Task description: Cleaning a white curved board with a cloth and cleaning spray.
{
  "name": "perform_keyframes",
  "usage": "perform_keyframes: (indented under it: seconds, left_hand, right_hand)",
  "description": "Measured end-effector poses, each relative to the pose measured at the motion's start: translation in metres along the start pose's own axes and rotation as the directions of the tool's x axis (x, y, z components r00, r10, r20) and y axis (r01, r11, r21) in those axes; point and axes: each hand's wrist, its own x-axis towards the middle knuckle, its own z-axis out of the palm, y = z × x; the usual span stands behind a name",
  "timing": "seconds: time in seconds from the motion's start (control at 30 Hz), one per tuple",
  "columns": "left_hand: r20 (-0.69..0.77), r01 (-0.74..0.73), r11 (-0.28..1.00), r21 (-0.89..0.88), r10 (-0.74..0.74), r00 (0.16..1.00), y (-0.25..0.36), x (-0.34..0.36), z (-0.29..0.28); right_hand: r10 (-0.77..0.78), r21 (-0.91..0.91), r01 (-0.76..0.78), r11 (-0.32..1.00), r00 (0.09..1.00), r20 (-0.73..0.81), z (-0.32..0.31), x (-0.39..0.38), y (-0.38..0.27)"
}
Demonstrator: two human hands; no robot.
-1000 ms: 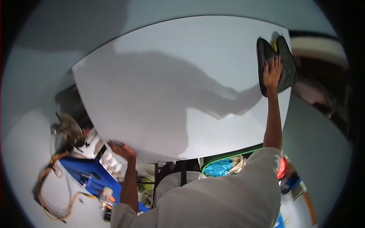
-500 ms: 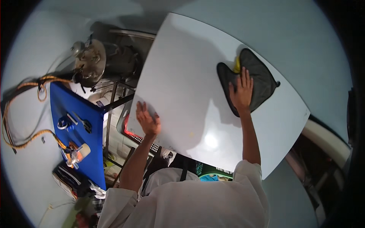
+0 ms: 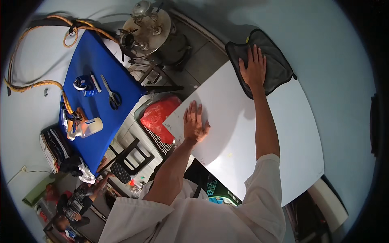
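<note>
A dark grey cloth (image 3: 274, 56) with black edging lies over the far left corner of the white tabletop (image 3: 227, 133). A bit of yellow shows at its far edge. My right hand (image 3: 254, 71) presses flat on the cloth, fingers stretched and slightly apart. Near the tabletop's left corner, my left hand (image 3: 195, 123) rests on the bare white surface, fingers extended and holding nothing.
Left stands a blue table (image 3: 109, 125) with scissors (image 3: 111, 93), a pen, a tape roll and a bottle (image 3: 91, 127). Beyond it is a round metal tank (image 3: 162, 36). A red plastic bag (image 3: 160, 115) sits by the tabletop's left corner. Another person (image 3: 75, 204) is at lower left.
My right hand has slid the cloth across the tabletop to its far left corner. My left hand stays on the surface near the left corner. The view has turned left.
</note>
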Motion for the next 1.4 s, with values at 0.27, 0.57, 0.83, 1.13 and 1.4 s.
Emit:
perform_keyframes:
  seconds: [0.27, 0.57, 0.83, 1.13, 1.4]
  left_hand:
    - [0.005, 0.002, 1.000, -0.012, -0.001, 1.000, 0.002, 0.000, -0.002]
    - [0.043, 0.025, 1.000, 0.002, -0.025, 0.999, 0.003, 0.000, -0.003]
    - [0.005, -0.006, 1.000, 0.022, 0.006, 1.000, 0.002, 0.000, -0.002]
    - [-0.023, -0.053, 0.998, 0.045, 0.054, 0.998, -0.001, 0.002, -0.001]
    - [-0.014, -0.068, 0.995, 0.077, 0.069, 0.998, -0.002, 0.002, -0.003]
  right_hand:
    - [0.011, -0.006, -0.011, 1.000, 1.000, 0.005, 0.004, 0.012, -0.010]
    - [-0.029, 0.059, 0.030, 0.998, 0.999, -0.016, -0.004, -0.007, -0.033]
    - [-0.094, 0.250, 0.079, 0.965, 0.995, 0.045, -0.015, -0.077, -0.104]
    - [-0.029, 0.389, 0.041, 0.920, 0.999, -0.037, -0.009, -0.085, -0.106]
    - [0.133, 0.411, -0.067, 0.909, 0.982, -0.135, -0.012, -0.106, -0.084]
